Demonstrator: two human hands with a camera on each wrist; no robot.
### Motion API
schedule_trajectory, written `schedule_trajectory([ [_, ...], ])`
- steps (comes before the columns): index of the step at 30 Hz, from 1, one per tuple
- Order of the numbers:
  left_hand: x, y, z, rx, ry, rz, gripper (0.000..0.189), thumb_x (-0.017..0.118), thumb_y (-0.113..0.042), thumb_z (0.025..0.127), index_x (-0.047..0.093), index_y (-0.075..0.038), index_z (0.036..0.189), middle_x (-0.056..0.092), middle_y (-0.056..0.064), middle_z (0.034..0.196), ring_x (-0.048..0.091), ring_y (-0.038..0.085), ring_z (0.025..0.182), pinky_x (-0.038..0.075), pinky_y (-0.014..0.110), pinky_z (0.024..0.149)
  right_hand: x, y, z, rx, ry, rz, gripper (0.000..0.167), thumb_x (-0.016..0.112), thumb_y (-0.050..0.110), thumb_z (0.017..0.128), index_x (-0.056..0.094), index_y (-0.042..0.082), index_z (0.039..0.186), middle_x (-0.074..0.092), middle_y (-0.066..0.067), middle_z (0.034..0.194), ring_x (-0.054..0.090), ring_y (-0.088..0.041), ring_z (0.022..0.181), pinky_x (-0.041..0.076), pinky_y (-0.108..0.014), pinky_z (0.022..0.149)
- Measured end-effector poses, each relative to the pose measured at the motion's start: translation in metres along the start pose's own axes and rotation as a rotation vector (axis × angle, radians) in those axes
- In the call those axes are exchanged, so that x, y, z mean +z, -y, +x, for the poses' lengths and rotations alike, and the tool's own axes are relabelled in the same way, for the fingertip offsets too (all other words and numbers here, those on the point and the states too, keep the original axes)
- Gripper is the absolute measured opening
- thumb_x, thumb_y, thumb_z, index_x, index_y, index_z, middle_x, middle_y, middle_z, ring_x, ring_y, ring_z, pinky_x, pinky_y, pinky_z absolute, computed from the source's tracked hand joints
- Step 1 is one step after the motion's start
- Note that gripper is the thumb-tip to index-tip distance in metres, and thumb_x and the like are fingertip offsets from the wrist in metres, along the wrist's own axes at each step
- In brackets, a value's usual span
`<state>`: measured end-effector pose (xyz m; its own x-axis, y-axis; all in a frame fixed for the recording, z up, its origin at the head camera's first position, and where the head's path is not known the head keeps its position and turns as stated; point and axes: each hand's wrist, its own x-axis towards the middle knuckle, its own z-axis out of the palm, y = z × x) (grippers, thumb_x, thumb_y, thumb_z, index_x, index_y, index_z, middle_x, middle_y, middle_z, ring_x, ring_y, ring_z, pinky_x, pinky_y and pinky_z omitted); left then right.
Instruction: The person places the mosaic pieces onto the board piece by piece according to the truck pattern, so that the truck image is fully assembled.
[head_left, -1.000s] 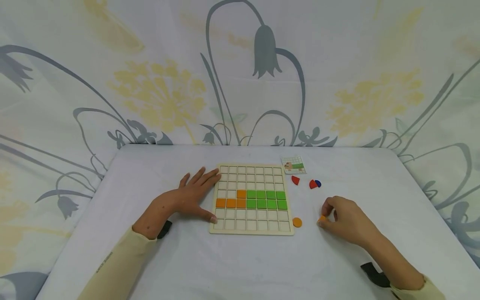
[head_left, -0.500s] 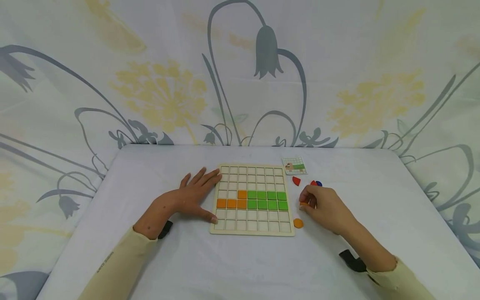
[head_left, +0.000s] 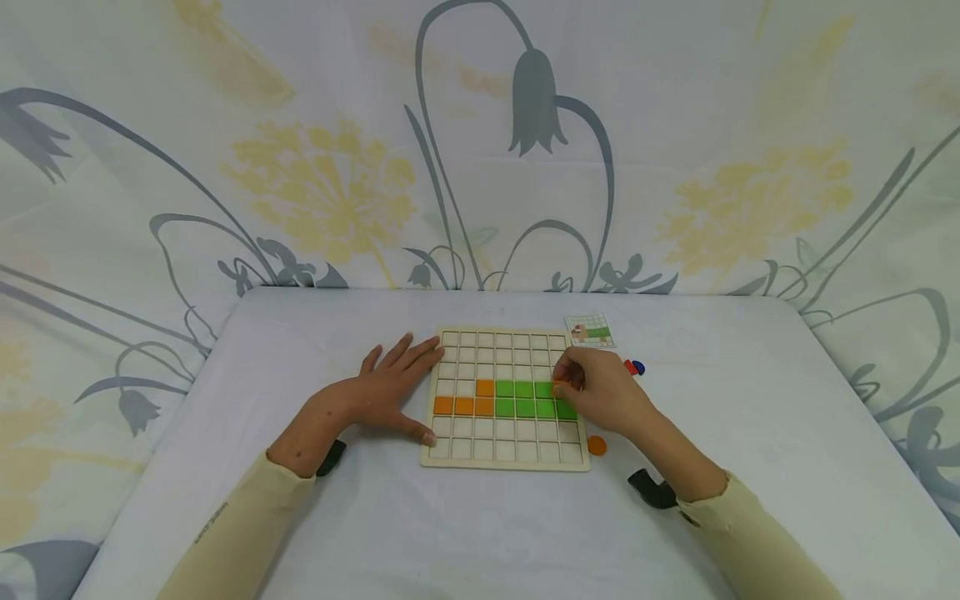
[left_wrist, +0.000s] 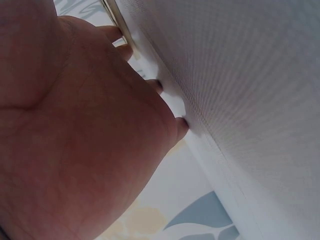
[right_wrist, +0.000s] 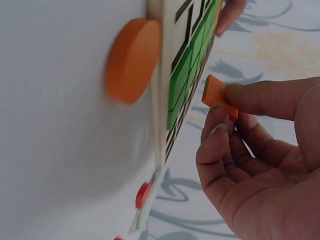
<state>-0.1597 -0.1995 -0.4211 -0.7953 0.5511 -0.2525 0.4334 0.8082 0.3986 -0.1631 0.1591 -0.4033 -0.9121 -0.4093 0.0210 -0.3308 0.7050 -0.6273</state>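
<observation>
A wooden grid board (head_left: 506, 451) lies on the white table, with several orange tiles (head_left: 463, 407) and a double row of green tiles (head_left: 524, 407) in its cells. My left hand (head_left: 390, 392) is spread at the board's left side, fingertips and thumb touching its edge. Between thumb and fingers, my right hand (head_left: 603, 387) pinches a small flat orange tile (right_wrist: 218, 96). It hovers over the right end of the green rows, hiding part of them. The right wrist view shows the tile apart from the board.
An orange disc (head_left: 597, 446) lies against the board's right edge. A picture card (head_left: 590, 331) sits at the upper right corner. Beyond my right hand are a red piece (head_left: 629, 367) and a blue piece (head_left: 639, 367). Another red piece (right_wrist: 143, 195) shows in the right wrist view.
My right hand has carried the orange tile leftward and away from me, from the table right of the board to above the green tiles. My left hand has stayed in place.
</observation>
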Motion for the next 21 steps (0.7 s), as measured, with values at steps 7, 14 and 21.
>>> schedule_trajectory([
  [7, 0.0, 0.0, 0.0, 0.0, -0.001, 0.006, 0.13, 0.086, -0.066, 0.079, 0.013, -0.013, 0.172, 0.003, 0.005, 0.18, -0.007, 0.04, 0.164, -0.001, 0.073, 0.123, 0.013, 0.014, 0.022, -0.039, 0.018, 0.042, 0.008, 0.076, 0.005, 0.096, 0.069, 0.008, 0.096, 0.067, 0.0, 0.085, 0.059, -0.016, 0.078, 0.052, -0.033, 0.073],
  [14, 0.001, 0.001, 0.001, 0.001, -0.006, 0.017, 0.13, 0.086, -0.067, 0.079, 0.013, -0.013, 0.172, 0.003, 0.004, 0.18, -0.006, 0.04, 0.164, 0.0, 0.073, 0.123, 0.028, 0.028, 0.044, -0.061, 0.038, 0.081, 0.004, 0.071, 0.005, 0.098, 0.071, 0.003, 0.1, 0.069, -0.001, 0.089, 0.061, -0.016, 0.081, 0.054, -0.033, 0.077],
  [21, 0.001, 0.0, 0.001, -0.005, -0.004, 0.019, 0.13, 0.085, -0.068, 0.079, 0.013, -0.014, 0.172, 0.002, 0.004, 0.18, -0.006, 0.04, 0.164, 0.0, 0.073, 0.123, 0.041, 0.04, 0.062, -0.069, 0.06, 0.099, 0.003, 0.071, 0.004, 0.098, 0.072, 0.003, 0.101, 0.07, -0.002, 0.09, 0.062, -0.017, 0.081, 0.054, -0.034, 0.077],
])
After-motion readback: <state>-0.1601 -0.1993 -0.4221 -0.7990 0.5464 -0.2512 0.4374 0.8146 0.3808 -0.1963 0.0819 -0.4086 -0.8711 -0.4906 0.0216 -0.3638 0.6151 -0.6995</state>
